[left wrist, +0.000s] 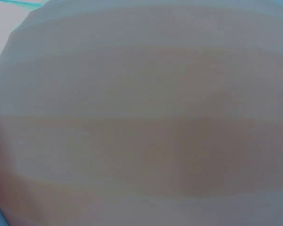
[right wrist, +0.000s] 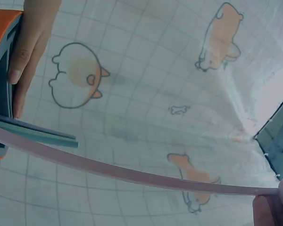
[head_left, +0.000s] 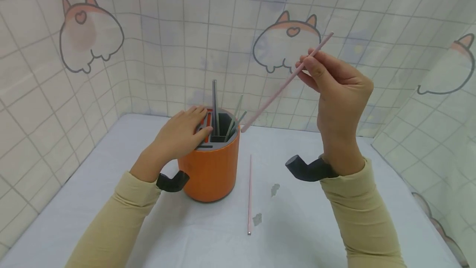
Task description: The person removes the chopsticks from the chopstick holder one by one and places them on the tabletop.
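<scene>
My right hand (head_left: 331, 82), raised at the right, pinches a slim pink chopstick (head_left: 275, 94) near its upper end. The stick slants down to the left, its low end beside the rim of an orange round utensil holder (head_left: 210, 173). On the holder's top rests my left hand (head_left: 180, 129), fingers fairly straight across the left side of the rim. Several chopsticks stand in the holder, among them a dark one (head_left: 214, 102) and a pale green one (head_left: 234, 117). In the right wrist view the pink chopstick (right wrist: 132, 174) reaches toward the holder. A blurred surface fills the left wrist view.
Another pink chopstick (head_left: 250, 193) lies on the white table cover (head_left: 297, 226), right of the holder. Two small grey printed marks sit beside it. A checked cloth (head_left: 174, 44) with cartoon animals hangs behind and at both sides.
</scene>
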